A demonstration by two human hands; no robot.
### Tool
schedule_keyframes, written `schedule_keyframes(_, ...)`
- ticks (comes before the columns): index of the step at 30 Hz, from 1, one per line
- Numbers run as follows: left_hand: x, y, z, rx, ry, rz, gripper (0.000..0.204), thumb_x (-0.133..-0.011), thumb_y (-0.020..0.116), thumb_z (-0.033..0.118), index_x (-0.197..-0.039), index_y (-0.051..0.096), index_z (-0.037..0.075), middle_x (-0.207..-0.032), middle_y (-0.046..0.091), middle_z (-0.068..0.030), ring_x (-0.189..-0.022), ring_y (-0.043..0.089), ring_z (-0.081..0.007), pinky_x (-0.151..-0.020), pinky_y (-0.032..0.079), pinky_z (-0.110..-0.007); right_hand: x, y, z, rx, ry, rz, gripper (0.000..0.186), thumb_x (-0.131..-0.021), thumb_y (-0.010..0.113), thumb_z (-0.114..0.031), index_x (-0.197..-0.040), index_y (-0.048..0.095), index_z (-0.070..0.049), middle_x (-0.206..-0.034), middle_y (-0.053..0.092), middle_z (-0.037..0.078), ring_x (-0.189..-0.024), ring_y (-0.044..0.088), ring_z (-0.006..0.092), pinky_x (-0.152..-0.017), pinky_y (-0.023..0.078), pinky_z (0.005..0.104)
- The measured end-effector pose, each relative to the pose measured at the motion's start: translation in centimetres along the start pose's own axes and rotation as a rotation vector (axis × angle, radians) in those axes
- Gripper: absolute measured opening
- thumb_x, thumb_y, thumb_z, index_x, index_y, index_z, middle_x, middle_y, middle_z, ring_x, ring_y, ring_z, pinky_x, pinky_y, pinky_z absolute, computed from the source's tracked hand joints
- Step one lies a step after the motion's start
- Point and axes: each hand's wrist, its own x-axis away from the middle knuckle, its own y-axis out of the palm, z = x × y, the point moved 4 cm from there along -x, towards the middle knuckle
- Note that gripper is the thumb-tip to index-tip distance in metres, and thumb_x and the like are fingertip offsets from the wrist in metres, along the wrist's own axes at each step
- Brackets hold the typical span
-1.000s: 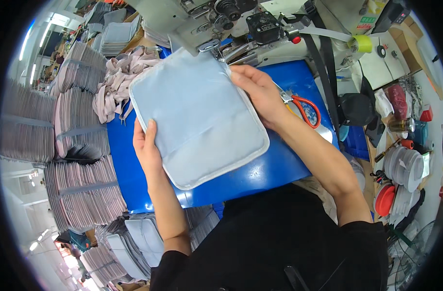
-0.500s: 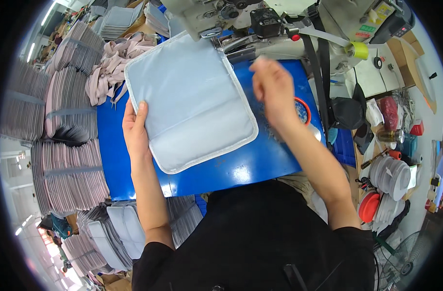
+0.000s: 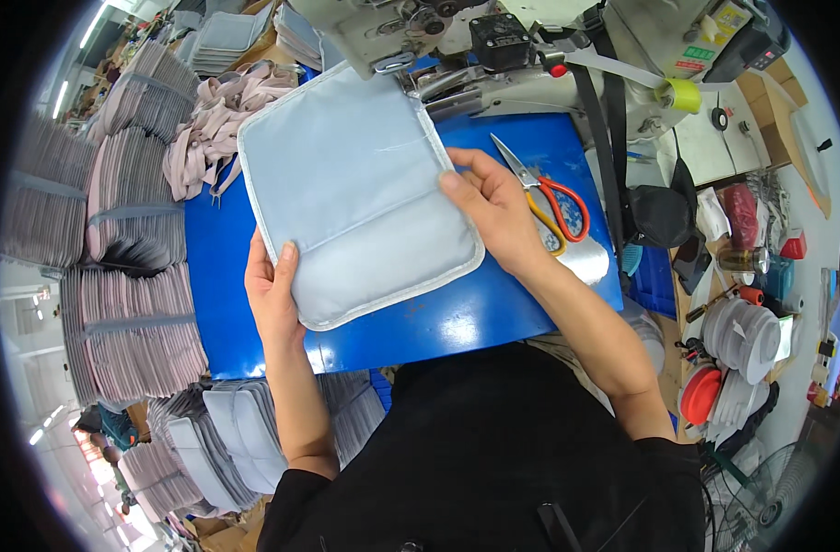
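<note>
Head view: the pale grey-blue pad (image 3: 355,184) lies aslant in the upper middle of the frame, its top end running beneath the head of the sewing machine (image 3: 369,32); whether the machine clamps it cannot be told. Half a second ago the right hand (image 3: 495,204) was off the pad, blurred above the scissors; now it pinches the right edge, thumb on the face. The left hand (image 3: 274,287) grips the lower left edge, thumb likewise on top. With both sides held, the pad seems steadier and easier to turn than with one hand. Thin pale lines, perhaps loose threads, cross its face near the right edge. Right of centre, the scissors (image 3: 529,178) lie untouched on the blue surface (image 3: 226,304), now uncovered. Upper left are heaped pinkish strips (image 3: 208,138); bundled stacks (image 3: 134,336) fill the left side, and a yellow roll (image 3: 682,96) sits upper right.
</note>
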Motion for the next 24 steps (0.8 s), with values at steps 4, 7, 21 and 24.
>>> schedule_keyframes(4,0.0,0.2,0.4,-0.035,0.002,0.015,0.05,-0.103,0.065,0.013,-0.147,0.05,-0.005,-0.13,0.068,-0.0154,-0.112,0.068,-0.0173,-0.097,0.054,-0.03,-0.4,0.2,-0.1,-0.038,0.038,-0.048,0.043,-0.106,0.063,-0.025,-0.138,0.057,0.003,-0.094,0.073,0.005,-0.084,0.065,0.0063,-0.076,0.051,0.0239)
schedule_keyframes(7,-0.1,0.1,0.4,-0.033,0.004,0.01,0.051,-0.103,0.065,0.013,-0.147,0.05,-0.005,-0.13,0.068,-0.0153,-0.111,0.069,-0.0173,-0.097,0.054,-0.03,-0.3,0.6,-0.3,-0.114,0.028,-0.083,0.042,-0.107,0.061,-0.022,-0.139,0.056,0.003,-0.107,0.074,0.008,-0.094,0.067,0.0081,-0.083,0.053,0.0251)
schedule_keyframes(21,-5.1,0.4,2.9,0.017,0.038,0.018,0.052,-0.101,0.068,0.013,-0.146,0.052,-0.005,-0.127,0.07,-0.0137,-0.108,0.07,-0.0161,-0.094,0.055,-0.03,-3.9,2.4,0.1,-0.443,0.036,-0.035,0.042,-0.105,0.062,-0.019,-0.137,0.056,0.007,-0.122,0.07,0.013,-0.108,0.069,0.0164,-0.094,0.056,0.0308)
schedule_keyframes(24,-7.6,0.7,3.1,0.031,0.064,-0.015,0.05,-0.1,0.069,0.014,-0.144,0.054,-0.005,-0.125,0.071,-0.0134,-0.106,0.07,-0.0153,-0.091,0.056,-0.029,-5.5,2.0,0.1,-0.411,0.017,0.002,0.038,-0.104,0.063,-0.02,-0.132,0.059,0.006,-0.115,0.072,0.01,-0.098,0.069,0.0135,-0.084,0.056,0.0273)
